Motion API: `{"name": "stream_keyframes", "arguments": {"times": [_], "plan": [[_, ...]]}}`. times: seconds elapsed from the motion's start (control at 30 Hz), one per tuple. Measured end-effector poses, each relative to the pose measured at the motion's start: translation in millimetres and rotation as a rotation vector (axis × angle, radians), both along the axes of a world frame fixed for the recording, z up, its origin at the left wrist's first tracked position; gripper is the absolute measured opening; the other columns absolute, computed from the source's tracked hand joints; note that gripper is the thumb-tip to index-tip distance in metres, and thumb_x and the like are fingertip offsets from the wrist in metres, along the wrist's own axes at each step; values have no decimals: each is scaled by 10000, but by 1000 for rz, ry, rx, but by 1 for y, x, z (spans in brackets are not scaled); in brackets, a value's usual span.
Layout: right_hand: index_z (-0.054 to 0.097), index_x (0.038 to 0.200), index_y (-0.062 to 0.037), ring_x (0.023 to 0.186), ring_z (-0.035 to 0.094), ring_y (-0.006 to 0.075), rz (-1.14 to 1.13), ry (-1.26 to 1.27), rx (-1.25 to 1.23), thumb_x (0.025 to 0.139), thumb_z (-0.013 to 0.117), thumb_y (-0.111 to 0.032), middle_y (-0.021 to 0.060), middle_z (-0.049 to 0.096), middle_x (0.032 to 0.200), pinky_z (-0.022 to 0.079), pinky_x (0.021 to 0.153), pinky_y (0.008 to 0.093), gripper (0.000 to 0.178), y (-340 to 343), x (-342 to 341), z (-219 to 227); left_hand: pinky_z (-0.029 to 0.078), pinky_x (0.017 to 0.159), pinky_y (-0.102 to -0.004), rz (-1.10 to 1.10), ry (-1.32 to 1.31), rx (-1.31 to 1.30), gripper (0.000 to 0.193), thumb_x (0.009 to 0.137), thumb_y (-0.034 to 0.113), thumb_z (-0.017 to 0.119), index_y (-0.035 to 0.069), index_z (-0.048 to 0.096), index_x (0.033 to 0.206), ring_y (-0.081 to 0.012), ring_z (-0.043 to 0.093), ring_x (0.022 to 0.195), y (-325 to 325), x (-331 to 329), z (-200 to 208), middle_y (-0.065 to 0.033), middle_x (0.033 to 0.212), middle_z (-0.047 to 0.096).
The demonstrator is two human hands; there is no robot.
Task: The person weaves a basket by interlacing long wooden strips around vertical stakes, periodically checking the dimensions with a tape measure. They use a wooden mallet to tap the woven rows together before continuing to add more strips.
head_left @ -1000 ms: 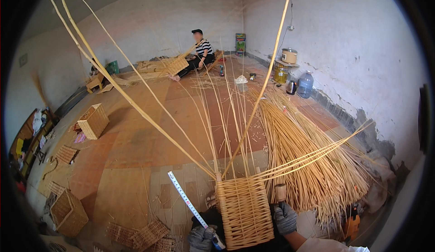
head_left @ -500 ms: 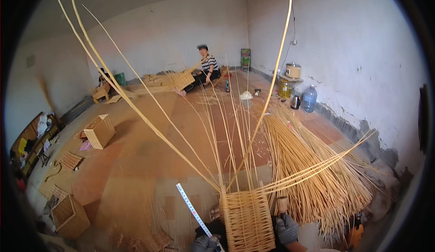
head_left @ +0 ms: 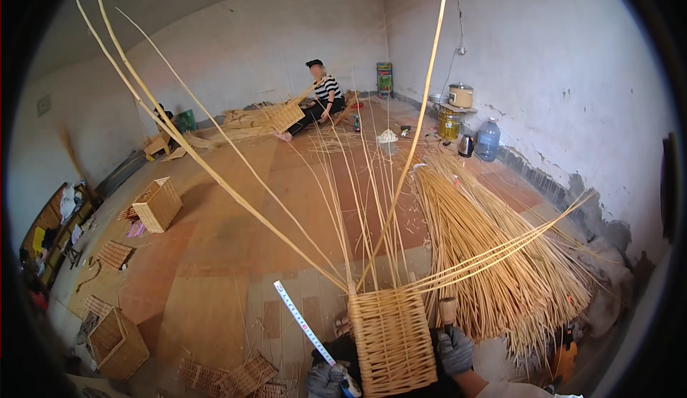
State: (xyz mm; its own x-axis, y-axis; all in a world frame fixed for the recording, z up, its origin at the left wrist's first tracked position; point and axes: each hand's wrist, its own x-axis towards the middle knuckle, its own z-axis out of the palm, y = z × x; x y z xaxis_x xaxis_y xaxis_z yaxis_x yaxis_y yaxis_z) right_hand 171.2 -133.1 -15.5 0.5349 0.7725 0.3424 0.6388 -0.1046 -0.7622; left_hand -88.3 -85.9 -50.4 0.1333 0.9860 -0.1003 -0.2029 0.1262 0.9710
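A half-woven willow basket (head_left: 392, 341) stands upright between my two hands at the lower middle, with long bare rods (head_left: 236, 196) rising and fanning out from its top edge. My left hand (head_left: 325, 381), in a grey glove, is closed on a tape measure (head_left: 304, 324) at the basket's left side. The white blade sticks out up and to the left, its free end touching nothing. Right of the basket, my right hand (head_left: 455, 350), also gloved, is wrapped round a tool with a wooden handle (head_left: 447, 311); its lower part is hidden.
A large bundle of peeled willow rods (head_left: 494, 262) lies to the right. Finished baskets (head_left: 159, 205) and woven panels (head_left: 114, 254) lie at left. A co-worker (head_left: 325, 97) sits at the back beside another woven piece (head_left: 285, 117). A water jug (head_left: 488, 140) stands by the right wall.
The whole view has shifted slightly, so the scene sits a little higher. More of the tape measure's case shows in my left hand. Both hands keep their holds.
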Motion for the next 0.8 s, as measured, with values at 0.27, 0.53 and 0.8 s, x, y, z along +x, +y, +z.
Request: {"name": "stream_keyframes", "arguments": {"times": [0.27,0.53,0.8], "plan": [[505,729,-38,471,477,233,4,109,11,821,478,-258,103,473,539,387,461,334,240,-2,-4,5,393,402,-210,-5,45,44,181,834,183,535,13,573,885,-99,488,442,0,-4,-6,-1,591,524],[500,720,-39,469,474,230,-23,109,-74,819,490,-262,104,484,535,389,463,332,244,-1,0,-1,384,437,-196,-35,50,16,193,839,197,535,20,602,871,-77,488,485,-1,-5,-3,3,599,533],[503,727,-34,464,463,218,5,77,-17,812,491,-212,97,475,539,386,468,326,197,-1,-1,3,389,440,-200,-13,15,-2,179,829,178,535,17,606,861,-74,489,485,0,-4,1,5,593,529]]}}
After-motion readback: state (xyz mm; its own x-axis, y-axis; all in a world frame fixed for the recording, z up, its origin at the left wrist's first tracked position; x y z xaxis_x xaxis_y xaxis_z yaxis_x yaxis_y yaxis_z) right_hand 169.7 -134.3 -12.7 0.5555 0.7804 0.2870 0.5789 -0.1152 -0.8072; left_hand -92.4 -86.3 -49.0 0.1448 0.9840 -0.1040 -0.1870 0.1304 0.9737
